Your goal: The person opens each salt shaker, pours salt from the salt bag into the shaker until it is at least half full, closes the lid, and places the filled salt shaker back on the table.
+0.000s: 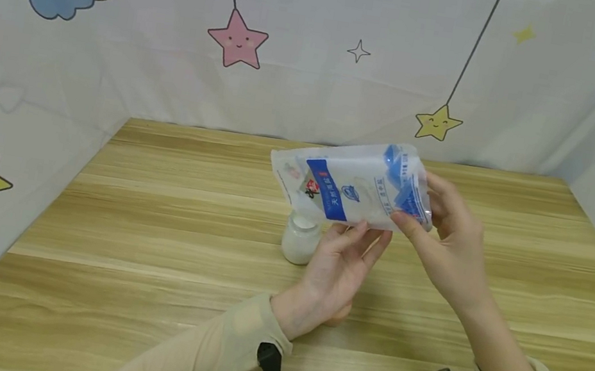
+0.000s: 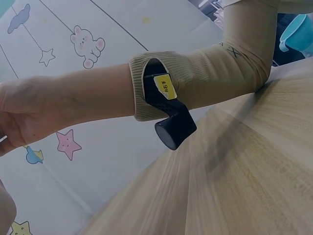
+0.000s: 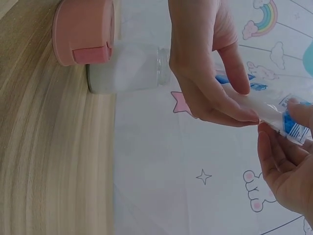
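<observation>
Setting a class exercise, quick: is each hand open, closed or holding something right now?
Left hand: holding the blue-and-white plastic pouch by its lower edge.
Right hand: pinching the pouch's right end.

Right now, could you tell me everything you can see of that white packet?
The packet is a flat pouch, apparently glossy plastic, mostly white, with a blue band bearing pale characters, red-and-black marks nearby and blue pictures toward its right end. Held above the table, it lies slanted sideways, its left part over the glass jar in the head view. The right hand grips its right end, thumb in front; the left hand holds its lower edge. Whether it is open, I cannot tell.
</observation>
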A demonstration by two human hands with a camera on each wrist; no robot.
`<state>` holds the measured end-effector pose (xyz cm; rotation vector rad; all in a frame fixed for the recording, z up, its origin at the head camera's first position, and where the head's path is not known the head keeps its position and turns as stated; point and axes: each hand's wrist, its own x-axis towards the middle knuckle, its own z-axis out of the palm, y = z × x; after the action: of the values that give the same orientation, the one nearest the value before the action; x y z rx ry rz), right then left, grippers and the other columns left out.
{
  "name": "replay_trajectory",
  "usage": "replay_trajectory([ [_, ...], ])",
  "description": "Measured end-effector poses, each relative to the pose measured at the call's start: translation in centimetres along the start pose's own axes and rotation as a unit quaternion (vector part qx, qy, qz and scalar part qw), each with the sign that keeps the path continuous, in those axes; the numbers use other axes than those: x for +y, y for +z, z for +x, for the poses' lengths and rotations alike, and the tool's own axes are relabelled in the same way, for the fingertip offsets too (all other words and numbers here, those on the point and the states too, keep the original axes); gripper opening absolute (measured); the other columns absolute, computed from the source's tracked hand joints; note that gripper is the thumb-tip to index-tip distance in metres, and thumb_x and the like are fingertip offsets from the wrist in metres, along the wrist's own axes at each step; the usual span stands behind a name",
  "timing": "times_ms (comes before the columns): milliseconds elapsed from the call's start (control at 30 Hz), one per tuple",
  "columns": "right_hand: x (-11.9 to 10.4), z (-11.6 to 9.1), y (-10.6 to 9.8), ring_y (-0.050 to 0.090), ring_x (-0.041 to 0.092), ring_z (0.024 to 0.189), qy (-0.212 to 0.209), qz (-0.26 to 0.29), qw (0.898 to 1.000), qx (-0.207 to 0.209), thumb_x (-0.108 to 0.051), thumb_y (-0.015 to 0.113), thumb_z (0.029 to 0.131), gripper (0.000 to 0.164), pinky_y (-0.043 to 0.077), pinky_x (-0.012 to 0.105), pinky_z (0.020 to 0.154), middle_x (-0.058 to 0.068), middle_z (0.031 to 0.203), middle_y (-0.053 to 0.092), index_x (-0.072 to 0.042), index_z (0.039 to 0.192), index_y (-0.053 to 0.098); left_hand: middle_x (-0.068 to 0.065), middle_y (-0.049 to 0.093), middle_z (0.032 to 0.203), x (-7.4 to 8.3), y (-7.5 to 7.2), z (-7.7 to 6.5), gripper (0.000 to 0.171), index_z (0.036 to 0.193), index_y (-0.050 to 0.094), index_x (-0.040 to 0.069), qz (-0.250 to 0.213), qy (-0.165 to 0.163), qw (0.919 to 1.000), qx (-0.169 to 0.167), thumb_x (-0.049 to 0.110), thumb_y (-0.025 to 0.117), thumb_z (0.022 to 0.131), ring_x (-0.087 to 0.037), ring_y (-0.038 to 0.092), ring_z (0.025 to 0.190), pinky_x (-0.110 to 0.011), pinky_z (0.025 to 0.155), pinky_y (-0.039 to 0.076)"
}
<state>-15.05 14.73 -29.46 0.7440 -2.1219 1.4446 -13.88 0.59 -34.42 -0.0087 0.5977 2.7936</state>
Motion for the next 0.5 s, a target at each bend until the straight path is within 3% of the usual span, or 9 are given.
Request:
replay_trajectory([
  [500,0.02,-0.01,-0.06,0.066,-0.001,0.097,0.008,0.002,1.000,0.002,0.011,0.067,0.082,0.056,0.053,0.013,0.076,-0.023,0.109,0.067,-0.001,0.133,0.050,0.002,0.061,0.120,0.10,0.02,-0.20,0.033,0.129,0.051,0.019,0.001,-0.006,1.0000,0.003,0.007,0.047,0.099,-0.011,0.061,0.105,-0.031,0.106,0.047],
])
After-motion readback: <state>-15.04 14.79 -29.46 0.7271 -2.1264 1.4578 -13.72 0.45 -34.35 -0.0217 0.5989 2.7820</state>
